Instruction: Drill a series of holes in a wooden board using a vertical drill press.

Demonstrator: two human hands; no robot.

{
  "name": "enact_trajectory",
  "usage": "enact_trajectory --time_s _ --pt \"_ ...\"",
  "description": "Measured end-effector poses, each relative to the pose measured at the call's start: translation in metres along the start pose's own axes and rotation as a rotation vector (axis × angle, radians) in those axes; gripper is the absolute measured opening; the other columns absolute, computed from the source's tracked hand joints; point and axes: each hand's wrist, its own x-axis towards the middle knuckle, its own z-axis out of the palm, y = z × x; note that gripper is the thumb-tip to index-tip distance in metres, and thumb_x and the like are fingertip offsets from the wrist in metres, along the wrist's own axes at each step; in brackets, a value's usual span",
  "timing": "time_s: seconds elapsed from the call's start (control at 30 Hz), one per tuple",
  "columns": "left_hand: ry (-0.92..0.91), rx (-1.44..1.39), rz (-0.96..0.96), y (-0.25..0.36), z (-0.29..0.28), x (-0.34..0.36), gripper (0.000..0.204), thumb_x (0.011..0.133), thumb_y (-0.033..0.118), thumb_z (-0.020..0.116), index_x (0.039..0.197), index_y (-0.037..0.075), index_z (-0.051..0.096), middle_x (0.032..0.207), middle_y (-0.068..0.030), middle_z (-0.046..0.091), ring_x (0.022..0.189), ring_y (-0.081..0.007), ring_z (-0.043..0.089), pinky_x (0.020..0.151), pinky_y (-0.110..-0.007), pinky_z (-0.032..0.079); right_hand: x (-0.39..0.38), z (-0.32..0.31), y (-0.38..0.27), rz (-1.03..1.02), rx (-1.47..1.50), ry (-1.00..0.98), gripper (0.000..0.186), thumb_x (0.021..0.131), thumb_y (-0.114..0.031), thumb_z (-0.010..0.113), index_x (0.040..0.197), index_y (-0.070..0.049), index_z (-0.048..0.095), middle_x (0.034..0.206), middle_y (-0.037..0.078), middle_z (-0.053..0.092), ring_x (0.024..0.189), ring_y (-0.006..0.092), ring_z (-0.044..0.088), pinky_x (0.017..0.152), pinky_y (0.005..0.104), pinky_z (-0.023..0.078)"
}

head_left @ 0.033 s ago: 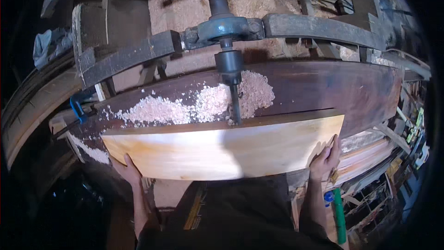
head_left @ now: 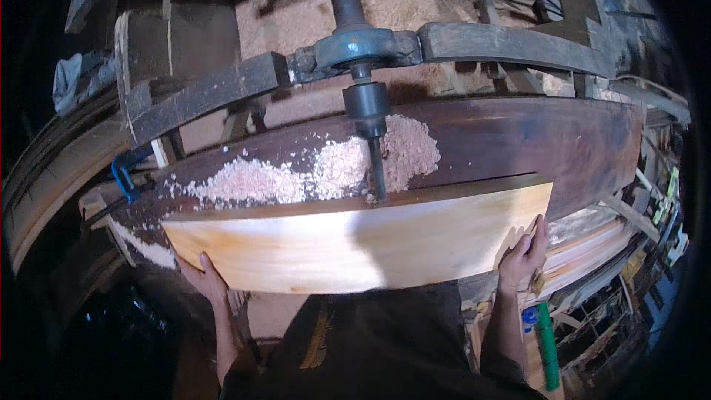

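Observation:
A pale wooden board lies across the front of a dark reddish wooden bench. My left hand grips its left end and my right hand grips its right end, both with fingers wrapped round it. A drill-like bit on a black chuck reaches to the board's far edge; whether it touches or enters the wood I cannot tell. The shaft runs through a blue-painted bearing block. Wood chips are heaped on the bench behind the board and round the bit.
Timber beams frame the shaft, with sawdust beyond. A blue clamp sits at the left, near long curved planks. Stacked timber, a green cylinder and scrap wood are at the right. Grey cloth hangs upper left.
The board's near edge sits slightly lower in the picture. My right hand has shifted very slightly with it; both hands keep their grip.

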Motion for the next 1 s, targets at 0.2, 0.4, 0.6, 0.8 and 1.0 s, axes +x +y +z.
enact_trajectory --time_s 0.2,0.4,0.6,0.8,1.0 --pt "0.079 -0.275 -0.246 0.004 0.008 -0.005 0.061 0.099 0.017 0.061 0.149 -0.006 0.033 0.149 -0.0209 0.041 0.134 -0.0287 0.042 0.114 -0.039 0.032 -0.007 0.007 0.009 0.068 0.173 0.072 0.048 0.100 -0.027 0.056 0.131 0.009 0.055 0.139 0.025 0.052 0.129 0.0348 0.050 0.109 0.0432 0.038" --pt "0.090 -0.292 -0.275 0.016 0.010 0.000 0.061 0.099 0.018 0.063 0.148 -0.006 0.034 0.149 -0.0207 0.042 0.134 -0.0276 0.042 0.113 -0.038 0.032 -0.003 0.014 0.016 0.137 0.343 0.135 0.044 0.100 -0.022 0.055 0.133 0.008 0.054 0.141 0.023 0.051 0.130 0.0314 0.050 0.110 0.0412 0.037" --pt "0.098 -0.316 -0.268 0.017 0.013 0.002 0.059 0.099 0.016 0.062 0.147 -0.007 0.035 0.148 -0.0211 0.042 0.133 -0.0273 0.044 0.112 -0.038 0.034 0.006 0.017 0.015 0.112 0.407 0.130 0.045 0.100 -0.023 0.056 0.132 0.008 0.053 0.141 0.022 0.051 0.130 0.0306 0.050 0.110 0.0408 0.037" --pt "0.098 -0.344 -0.280 0.024 0.013 0.005 0.058 0.099 0.015 0.062 0.146 -0.007 0.036 0.147 -0.0220 0.043 0.130 -0.0275 0.046 0.111 -0.038 0.036 0.016 0.020 0.013 0.129 0.388 0.130 0.047 0.101 -0.026 0.057 0.132 0.009 0.054 0.138 0.023 0.054 0.127 0.0305 0.052 0.110 0.0408 0.038" --pt "0.127 -0.266 -0.280 0.026 0.015 0.006 0.058 0.099 0.016 0.062 0.145 -0.008 0.037 0.146 -0.0223 0.045 0.129 -0.0280 0.047 0.111 -0.038 0.036 0.027 0.023 0.012 0.117 0.393 0.149 0.052 0.100 -0.032 0.058 0.129 0.010 0.055 0.137 0.023 0.054 0.126 0.0305 0.052 0.109 0.0401 0.038"
